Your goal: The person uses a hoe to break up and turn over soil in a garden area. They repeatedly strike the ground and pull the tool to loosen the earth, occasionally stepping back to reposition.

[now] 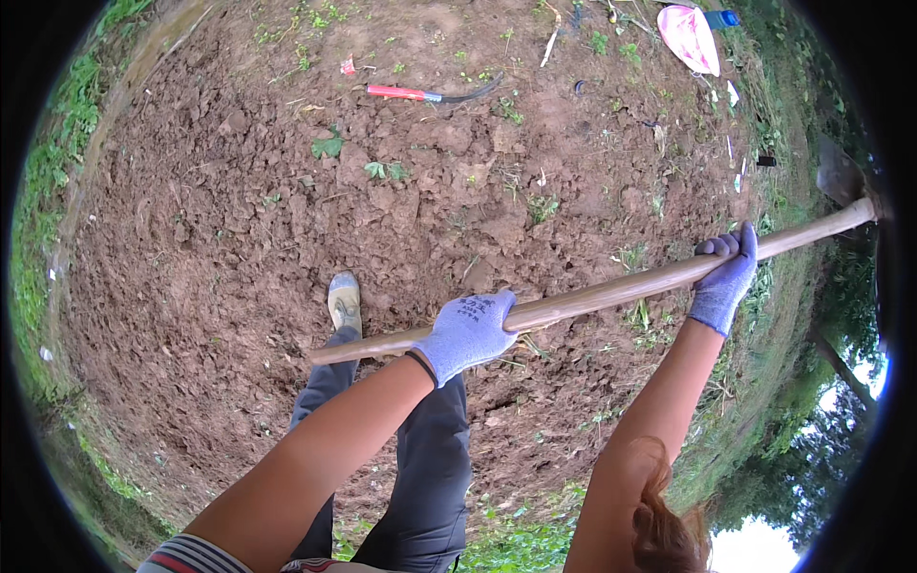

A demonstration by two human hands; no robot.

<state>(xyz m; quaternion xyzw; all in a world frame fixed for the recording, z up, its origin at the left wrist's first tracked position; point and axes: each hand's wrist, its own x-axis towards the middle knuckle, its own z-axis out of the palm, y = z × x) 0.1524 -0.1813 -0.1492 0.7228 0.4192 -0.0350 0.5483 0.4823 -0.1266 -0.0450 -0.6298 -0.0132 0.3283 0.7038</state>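
A long wooden tool handle (609,292) runs slantwise across the view, its bare end low at the left. My left hand (469,333), in a grey-purple knitted glove, is closed around its lower part. Farther up, near the right side, my right hand (727,276) in a matching glove grips the same handle. At the raised far end, by the dark right rim, a metal blade (838,172) is partly visible; it looks like a hoe head, held off the soil.
Broken brown soil (236,236) surrounds my boot (344,301). A sickle with a red handle (397,92) lies ahead. A pink-and-white bag or hat (688,39) rests beside a blue bottle (722,18) at the upper right. Weeds and grass (745,401) border the ground.
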